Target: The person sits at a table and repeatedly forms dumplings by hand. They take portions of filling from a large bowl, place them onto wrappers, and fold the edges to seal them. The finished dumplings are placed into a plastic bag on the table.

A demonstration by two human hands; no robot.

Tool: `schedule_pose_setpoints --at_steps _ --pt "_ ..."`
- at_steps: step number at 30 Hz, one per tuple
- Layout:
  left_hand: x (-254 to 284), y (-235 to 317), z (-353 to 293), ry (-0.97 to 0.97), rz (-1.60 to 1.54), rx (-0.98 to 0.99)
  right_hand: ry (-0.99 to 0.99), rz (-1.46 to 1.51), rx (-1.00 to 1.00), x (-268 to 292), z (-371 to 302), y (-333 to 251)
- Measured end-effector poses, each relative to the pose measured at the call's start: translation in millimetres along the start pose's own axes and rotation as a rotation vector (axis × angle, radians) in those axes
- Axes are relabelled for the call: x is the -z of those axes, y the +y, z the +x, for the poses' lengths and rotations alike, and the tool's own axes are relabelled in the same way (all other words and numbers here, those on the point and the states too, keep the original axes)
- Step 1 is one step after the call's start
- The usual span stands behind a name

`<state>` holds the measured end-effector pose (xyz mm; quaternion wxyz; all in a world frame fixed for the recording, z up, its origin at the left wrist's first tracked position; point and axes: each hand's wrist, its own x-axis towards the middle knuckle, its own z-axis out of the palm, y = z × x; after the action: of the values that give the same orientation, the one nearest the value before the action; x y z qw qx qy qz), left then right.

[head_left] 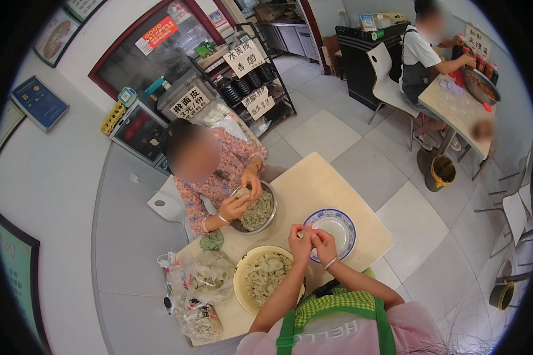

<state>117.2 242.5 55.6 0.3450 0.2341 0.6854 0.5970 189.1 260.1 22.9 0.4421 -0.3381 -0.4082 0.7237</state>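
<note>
My left hand (300,244) and my right hand (324,247) are closed and close together over the near edge of a white plate (350,228) with a blue patterned rim. Between the left fingers shows a small greyish lump (301,234), apparently the same stuff as in the bowl. Whatever the right fingers pinch is hidden. Left of my forearms stands a cream-yellow bowl (238,278) holding greyish-green crumbly mash (268,273). Across the table a person in a flowered top (186,204) presses a lump with both hands above a metal bowl (273,201) of similar mash.
Clear plastic bags (204,278) with food crowd the table's left end, beside a green bundle (211,240). Behind stands a rack (251,83) with dark bottles. Another person (423,59) sits at a far table by a large bowl (479,89). A bin (440,173) stands on the floor.
</note>
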Motion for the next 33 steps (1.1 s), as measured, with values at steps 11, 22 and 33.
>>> schedule_pose_setpoints --at_steps 11,22,33 --pt "-14.9 16.0 -18.7 -0.064 0.477 -0.791 -0.060 0.726 -0.594 -1.6 18.5 -18.4" --pt "-25.8 33.9 -11.0 -0.198 0.619 -0.936 -0.215 0.538 -0.312 5.5 27.0 17.3" --pt "-37.3 32.2 -7.2 -0.295 0.742 -1.055 0.043 0.552 -0.314 1.3 23.9 25.9"
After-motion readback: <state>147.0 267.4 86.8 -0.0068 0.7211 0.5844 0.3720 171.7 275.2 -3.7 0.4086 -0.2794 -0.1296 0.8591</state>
